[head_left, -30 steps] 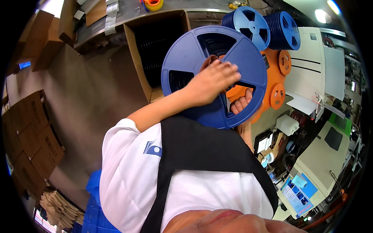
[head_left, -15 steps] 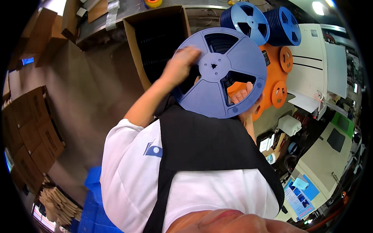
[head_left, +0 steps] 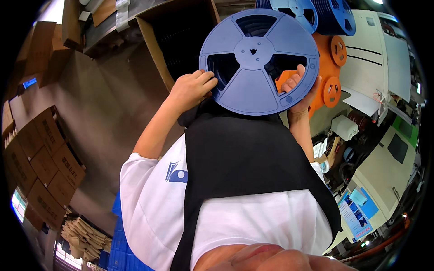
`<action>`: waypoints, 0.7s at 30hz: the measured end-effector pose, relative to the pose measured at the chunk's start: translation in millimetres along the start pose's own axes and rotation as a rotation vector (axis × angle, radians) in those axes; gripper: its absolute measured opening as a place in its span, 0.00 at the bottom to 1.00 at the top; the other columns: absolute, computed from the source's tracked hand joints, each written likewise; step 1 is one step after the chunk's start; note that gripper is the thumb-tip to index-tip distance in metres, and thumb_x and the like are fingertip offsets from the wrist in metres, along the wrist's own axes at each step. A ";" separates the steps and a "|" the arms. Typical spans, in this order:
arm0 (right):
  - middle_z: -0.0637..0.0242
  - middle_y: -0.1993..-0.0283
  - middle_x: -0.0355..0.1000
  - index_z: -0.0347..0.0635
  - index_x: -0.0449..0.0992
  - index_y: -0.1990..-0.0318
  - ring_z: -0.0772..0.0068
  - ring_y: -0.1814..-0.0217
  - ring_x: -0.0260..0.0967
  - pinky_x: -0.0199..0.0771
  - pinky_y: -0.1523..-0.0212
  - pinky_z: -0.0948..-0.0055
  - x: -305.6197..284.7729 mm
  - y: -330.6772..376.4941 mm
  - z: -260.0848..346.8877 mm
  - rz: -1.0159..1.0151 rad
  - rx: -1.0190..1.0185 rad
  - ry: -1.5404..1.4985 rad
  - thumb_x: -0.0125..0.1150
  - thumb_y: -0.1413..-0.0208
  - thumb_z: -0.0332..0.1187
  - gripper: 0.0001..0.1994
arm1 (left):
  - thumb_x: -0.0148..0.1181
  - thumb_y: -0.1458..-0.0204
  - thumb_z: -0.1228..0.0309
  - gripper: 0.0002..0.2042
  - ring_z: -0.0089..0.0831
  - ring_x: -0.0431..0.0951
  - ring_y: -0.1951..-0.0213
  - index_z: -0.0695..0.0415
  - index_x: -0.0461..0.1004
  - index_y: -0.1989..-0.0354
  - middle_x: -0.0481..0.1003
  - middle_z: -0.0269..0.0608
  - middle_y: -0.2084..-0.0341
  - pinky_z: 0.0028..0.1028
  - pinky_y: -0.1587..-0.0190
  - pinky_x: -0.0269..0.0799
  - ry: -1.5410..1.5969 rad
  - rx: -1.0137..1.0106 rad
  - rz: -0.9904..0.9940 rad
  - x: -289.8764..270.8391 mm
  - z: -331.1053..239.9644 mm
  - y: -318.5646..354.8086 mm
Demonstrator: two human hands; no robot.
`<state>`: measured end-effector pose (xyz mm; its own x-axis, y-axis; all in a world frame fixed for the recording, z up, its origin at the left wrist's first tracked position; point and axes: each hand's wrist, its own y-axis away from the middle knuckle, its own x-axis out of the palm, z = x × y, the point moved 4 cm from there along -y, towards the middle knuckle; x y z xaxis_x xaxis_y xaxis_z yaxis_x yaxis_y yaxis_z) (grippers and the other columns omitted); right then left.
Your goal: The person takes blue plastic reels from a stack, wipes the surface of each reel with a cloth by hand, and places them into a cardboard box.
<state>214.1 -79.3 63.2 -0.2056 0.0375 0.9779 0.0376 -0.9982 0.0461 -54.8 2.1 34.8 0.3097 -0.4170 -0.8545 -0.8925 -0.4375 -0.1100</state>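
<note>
A large blue-grey plastic reel faces up in front of my chest, with a round hub and three window-like openings. Dark wound layers show through its upper opening. My right hand grips the right rim, its fingers coming through the right-hand opening. At the left rim, my left hand has its fingers curled closed against the edge; the fingertips are partly hidden behind it. Behind the reel, an orange piece of equipment with round orange discs is partly covered.
An open cardboard box with dark contents stands just beyond my left hand. More blue reels sit at the far right. Stacked cartons are at the left, blue crates lower left, and a pale machine cabinet at the right.
My left hand has come down from over the reel's upper left face to its left rim. The reel has turned slightly and sits higher in view; my right hand still holds it.
</note>
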 end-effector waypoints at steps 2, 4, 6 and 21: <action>0.76 0.83 0.56 0.46 0.59 0.70 0.82 0.82 0.52 0.53 0.77 0.79 3.8 -8.3 1.5 -0.043 0.018 0.060 0.56 0.47 0.52 0.20 | 0.63 0.70 0.75 0.24 0.32 0.73 0.63 0.54 0.70 0.57 0.71 0.35 0.56 0.28 0.63 0.72 0.010 0.054 -0.050 5.2 0.9 4.2; 0.71 0.78 0.64 0.42 0.63 0.64 0.78 0.77 0.60 0.60 0.74 0.78 11.6 -14.5 3.3 -0.097 0.028 0.152 0.55 0.47 0.54 0.22 | 0.63 0.71 0.75 0.25 0.33 0.73 0.64 0.56 0.70 0.57 0.71 0.36 0.57 0.28 0.62 0.72 0.036 0.093 -0.103 3.7 -0.7 10.9; 0.59 0.59 0.71 0.35 0.62 0.44 0.66 0.61 0.69 0.71 0.60 0.69 8.1 -13.7 8.6 -0.389 -0.090 0.361 0.52 0.45 0.54 0.32 | 0.58 0.72 0.82 0.25 0.37 0.73 0.66 0.58 0.70 0.57 0.74 0.37 0.63 0.29 0.61 0.73 0.213 0.043 -0.225 -5.3 0.2 14.2; 0.61 0.61 0.65 0.35 0.65 0.53 0.64 0.58 0.66 0.65 0.45 0.61 -7.8 -3.7 3.4 -0.574 -0.122 0.282 0.47 0.43 0.42 0.19 | 0.54 0.51 0.82 0.11 0.25 0.72 0.77 0.62 0.73 0.59 0.75 0.41 0.69 0.24 0.75 0.65 0.900 -0.369 -0.198 2.4 40.6 50.1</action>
<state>218.9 -75.8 56.1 -0.4093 0.5698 0.7126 -0.2624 -0.8216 0.5062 -112.1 11.6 6.6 0.7123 -0.6920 -0.1170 -0.6868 -0.7216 0.0865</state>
